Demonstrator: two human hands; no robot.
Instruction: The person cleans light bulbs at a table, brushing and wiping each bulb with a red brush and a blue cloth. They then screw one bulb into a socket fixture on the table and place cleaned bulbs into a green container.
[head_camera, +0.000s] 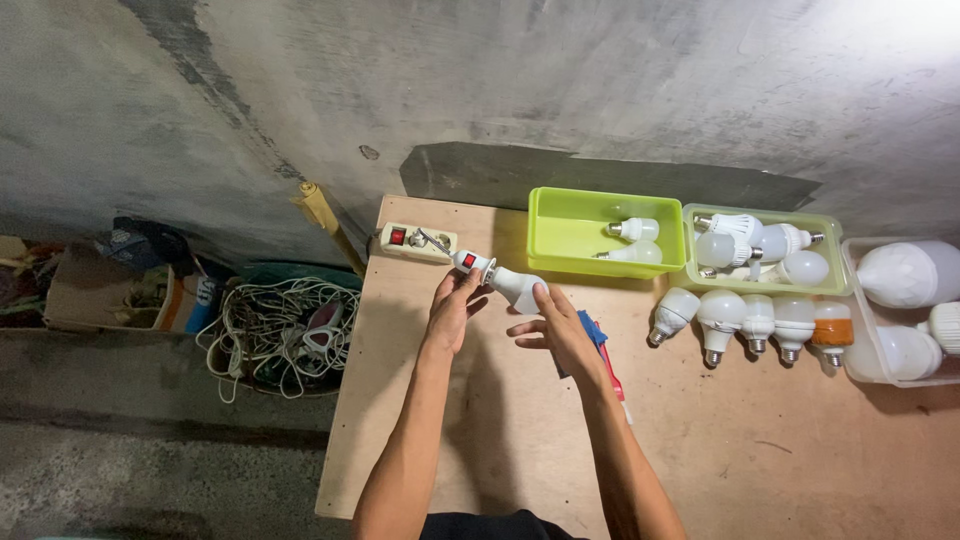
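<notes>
Both forearms rise from the bottom edge, elbows cut off. Left hand (452, 310) fingers pinch a white socket (472, 262); right hand (556, 325), fingers loosely spread, touches the white bulb (516, 286) screwed into it, above the table (480, 440) near its far-left corner; a red-blue object (603, 350) lies half hidden beneath.

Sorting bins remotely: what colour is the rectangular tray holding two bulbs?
Bright lime green plastic tray, clearest in the head view.
</notes>
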